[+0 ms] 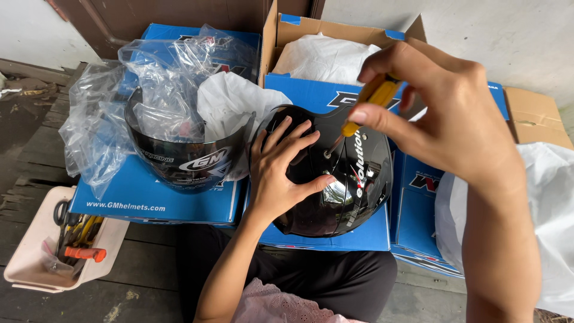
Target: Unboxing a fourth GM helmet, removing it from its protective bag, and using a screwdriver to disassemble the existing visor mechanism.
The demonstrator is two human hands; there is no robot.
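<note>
2 hands work at the centre of the frame, and we start with what lies nearest: our lap in dark cloth at the bottom, with a bit of pink lace at the lower edge. Our left hand [281,170] lies flat with fingers spread on the glossy black helmet [344,191], pressing on its shell without closing around anything. Our right hand [445,113], coming in from the right side, pinches the yellow handle of a screwdriver [365,110] between thumb and fingers; the thin shaft slants down and left, and its tip meets a small screw on the helmet's side, just beside the left fingertips. The helmet rests on a blue cardboard box [359,236] at the middle of the frame. At lower left, a beige plastic tray [27,257] on the dark wooden floor holds scissors and an orange-handled tool. Left of the helmet, a dark tinted visor [185,158] stands curved on 1 more blue box [149,200], with crumpled clear plastic wrap [143,90] bunched behind and inside it. Farther back, at top centre, an open box [287,36] shows white wrapping. White cloth [550,209] fills the right edge.
</note>
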